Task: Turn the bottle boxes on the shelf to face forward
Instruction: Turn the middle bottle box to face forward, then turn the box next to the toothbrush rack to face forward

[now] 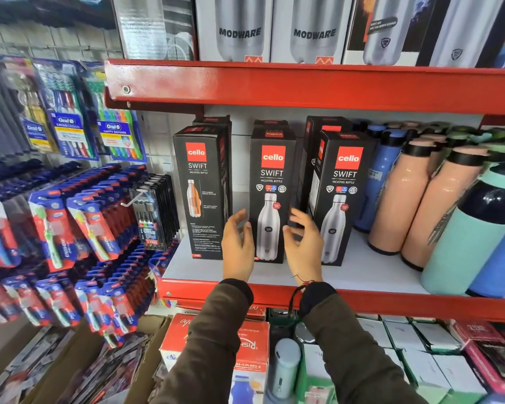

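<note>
Head view: both hands' fingers spread loose, gripping nothing, flanking the middle box (270, 196) on the red-edged white shelf (362, 272).

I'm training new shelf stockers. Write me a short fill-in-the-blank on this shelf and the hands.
1. The brand on the three front black boxes is ____.
2. Both hands flank the ____ box of the three.
3. The left box shows an ____ cutaway bottle, not the silver one.
4. The shelf edge is ____.

Missing: cello; middle; orange; red
</note>
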Available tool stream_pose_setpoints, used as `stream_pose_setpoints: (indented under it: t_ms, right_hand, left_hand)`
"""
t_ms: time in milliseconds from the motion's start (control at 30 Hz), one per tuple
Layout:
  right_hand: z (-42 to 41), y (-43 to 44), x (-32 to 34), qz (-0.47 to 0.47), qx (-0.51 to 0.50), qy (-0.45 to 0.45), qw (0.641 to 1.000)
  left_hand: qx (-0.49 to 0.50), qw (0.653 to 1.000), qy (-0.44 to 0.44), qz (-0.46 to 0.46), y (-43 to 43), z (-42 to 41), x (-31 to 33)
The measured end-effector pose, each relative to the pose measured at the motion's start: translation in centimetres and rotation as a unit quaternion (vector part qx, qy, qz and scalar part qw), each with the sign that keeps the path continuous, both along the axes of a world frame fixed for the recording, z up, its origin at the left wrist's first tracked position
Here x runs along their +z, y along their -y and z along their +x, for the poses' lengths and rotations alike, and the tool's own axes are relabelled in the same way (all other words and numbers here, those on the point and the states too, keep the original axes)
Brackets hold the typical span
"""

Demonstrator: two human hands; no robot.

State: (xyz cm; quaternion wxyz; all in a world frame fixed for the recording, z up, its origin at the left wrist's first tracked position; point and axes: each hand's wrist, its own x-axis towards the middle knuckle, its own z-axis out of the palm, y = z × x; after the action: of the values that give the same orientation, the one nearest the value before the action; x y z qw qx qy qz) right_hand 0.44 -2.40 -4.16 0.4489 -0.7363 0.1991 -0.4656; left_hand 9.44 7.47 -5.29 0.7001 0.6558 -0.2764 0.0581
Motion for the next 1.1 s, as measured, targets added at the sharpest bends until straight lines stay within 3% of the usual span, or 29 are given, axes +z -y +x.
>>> stream_pose_setpoints:
  t_ms: [200,333,433,700,1100]
  right_hand:
    - [0.1,-2.7,0.6,-0.045,0.005,0.061,0.997]
    - [2.4,-4.6,0.7,-0.038,0.056,0.026,0.997]
    - [4.3,-5.9,0.5,-0.020,0.109,-0.031,0.993]
    - [8.3,-8.3,-0.1,0.020,0.126,-0.116,0.985]
    - [8.8,-9.7,0.5,0.009,0.090,-0.085,0.992]
  left_hand:
    - [0.041,0.996,0.049,-0.061,-2.6,-0.2,0.5]
    - [0.135,0.984,0.097,-0.066,-4.6,1.9,0.5]
    - [0.166,0.982,0.054,-0.072,-5.9,4.4,0.3]
    - [-0.006,0.995,-0.095,-0.022,-8.7,7.6,1.0]
    - [-0.064,0.985,-0.127,-0.092,-10.9,8.5,0.7]
